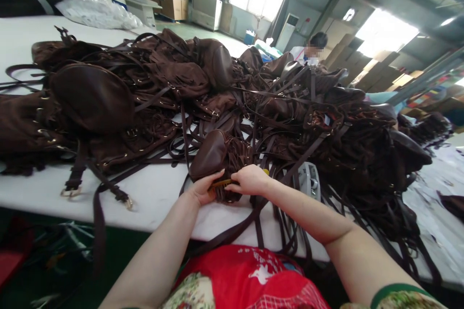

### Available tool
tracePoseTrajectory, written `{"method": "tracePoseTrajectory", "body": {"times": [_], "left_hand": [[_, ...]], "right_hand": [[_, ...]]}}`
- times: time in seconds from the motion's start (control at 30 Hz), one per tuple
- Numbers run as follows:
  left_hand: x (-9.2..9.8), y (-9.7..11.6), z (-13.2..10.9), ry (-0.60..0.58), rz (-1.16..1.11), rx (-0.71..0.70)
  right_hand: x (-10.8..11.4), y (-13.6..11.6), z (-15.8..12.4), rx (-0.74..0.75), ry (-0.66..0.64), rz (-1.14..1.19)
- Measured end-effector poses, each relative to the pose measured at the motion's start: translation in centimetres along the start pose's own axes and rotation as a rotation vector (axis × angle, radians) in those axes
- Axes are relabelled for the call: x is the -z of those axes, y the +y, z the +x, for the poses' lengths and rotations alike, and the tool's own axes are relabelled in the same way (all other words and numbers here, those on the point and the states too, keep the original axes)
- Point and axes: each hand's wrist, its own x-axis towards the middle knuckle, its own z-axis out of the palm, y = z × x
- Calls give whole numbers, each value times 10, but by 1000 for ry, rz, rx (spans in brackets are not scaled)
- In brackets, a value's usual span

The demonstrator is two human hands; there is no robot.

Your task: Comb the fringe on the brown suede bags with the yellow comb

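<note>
A small brown bag with a smooth leather-like base lies on its side on the white table, its gathered fabric facing right. My left hand is at the bag's near edge, its fingers closed around the left end of a yellow-brown comb. From the right, my right hand reaches to the comb's other end with bent fingers pressed together on it. The comb's teeth point down over dark strands below the bag. Brown straps run beside and beneath both forearms.
Many brown bags with straps and buckles are heaped across the white table. A grey-white device stands right of my right hand. Clear plastic bags lie at the back left. A person is beyond the heap.
</note>
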Motion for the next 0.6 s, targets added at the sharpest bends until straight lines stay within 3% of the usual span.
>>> {"method": "tracePoseTrajectory", "body": {"times": [0.13, 0.3, 0.6], "left_hand": [[4, -4, 3, 75, 75, 92], [5, -5, 10, 136, 46, 1], [-5, -4, 7, 124, -24, 13]], "right_hand": [[-8, -14, -11, 5, -23, 42], [-10, -25, -25, -22, -19, 103], [-18, -45, -34, -166, 3, 207]]}}
